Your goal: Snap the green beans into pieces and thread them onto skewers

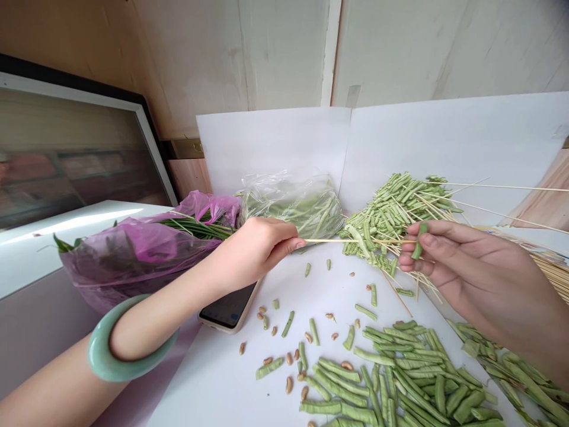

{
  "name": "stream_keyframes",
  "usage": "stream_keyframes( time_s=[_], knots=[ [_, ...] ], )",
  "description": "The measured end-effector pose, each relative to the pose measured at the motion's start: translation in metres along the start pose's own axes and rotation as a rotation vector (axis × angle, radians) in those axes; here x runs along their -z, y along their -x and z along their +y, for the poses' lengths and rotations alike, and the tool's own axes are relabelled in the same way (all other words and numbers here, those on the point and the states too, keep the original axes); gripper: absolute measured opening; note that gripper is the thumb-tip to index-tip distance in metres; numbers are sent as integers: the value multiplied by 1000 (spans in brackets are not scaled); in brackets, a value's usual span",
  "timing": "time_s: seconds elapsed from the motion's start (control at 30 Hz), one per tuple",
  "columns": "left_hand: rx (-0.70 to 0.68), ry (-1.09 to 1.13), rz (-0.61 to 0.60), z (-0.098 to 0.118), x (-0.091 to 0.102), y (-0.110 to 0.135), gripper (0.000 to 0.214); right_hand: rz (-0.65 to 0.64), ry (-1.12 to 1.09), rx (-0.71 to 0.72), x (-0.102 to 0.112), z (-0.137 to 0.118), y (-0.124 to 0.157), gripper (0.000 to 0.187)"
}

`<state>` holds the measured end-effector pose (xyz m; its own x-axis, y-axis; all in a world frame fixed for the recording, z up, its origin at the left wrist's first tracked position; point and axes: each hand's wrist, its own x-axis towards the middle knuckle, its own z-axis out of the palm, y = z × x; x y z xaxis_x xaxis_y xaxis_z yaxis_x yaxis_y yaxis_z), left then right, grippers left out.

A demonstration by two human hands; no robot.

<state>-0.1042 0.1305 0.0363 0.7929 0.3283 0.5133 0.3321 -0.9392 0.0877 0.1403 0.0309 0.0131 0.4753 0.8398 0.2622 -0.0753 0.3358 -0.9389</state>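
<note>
**Head view.** Your left hand (255, 252) sits just left of centre, at about 9 o'clock. Its thumb and forefinger pinch the near end of a thin bamboo skewer (355, 241).

The skewer runs level toward 3 o'clock, above the white bench (213, 379), and its far end meets your right hand (448, 267). That hand pinches a short green bean piece (418, 239) between thumb and forefinger, held roughly upright at the skewer's tip. The other fingers curl loosely beneath. You cannot tell whether the tip has entered the bean piece.

- **Bangle:** a pale green bangle (118, 356) circles your left wrist at 8 o'clock.
- **Phone:** a phone (229, 309) lies on the bench, partly under the left hand.
- **Bags:** a purple bag (133, 252) with long green stalks lies at 10 o'clock. A clear bag (293, 204) of beans lies at 12 o'clock.
- **Heap:** a heap of beans and skewers (395, 204) lies at 1 o'clock, behind the held skewer.
- **Bench surface:** cut beans (400, 373) and scattered seeds (288, 385) cover the bench at 5 o'clock.
- **Bare skewers:** bare skewers (551, 267) lie at 3 o'clock.
</note>
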Motion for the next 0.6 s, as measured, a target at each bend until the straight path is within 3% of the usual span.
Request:
stream_keyframes(
  time_s=[0.6],
  knots=[
    [19, 10, 3, 2, 1, 1, 27, 61, 36, -13, 2, -1, -1, 43]
  ],
)
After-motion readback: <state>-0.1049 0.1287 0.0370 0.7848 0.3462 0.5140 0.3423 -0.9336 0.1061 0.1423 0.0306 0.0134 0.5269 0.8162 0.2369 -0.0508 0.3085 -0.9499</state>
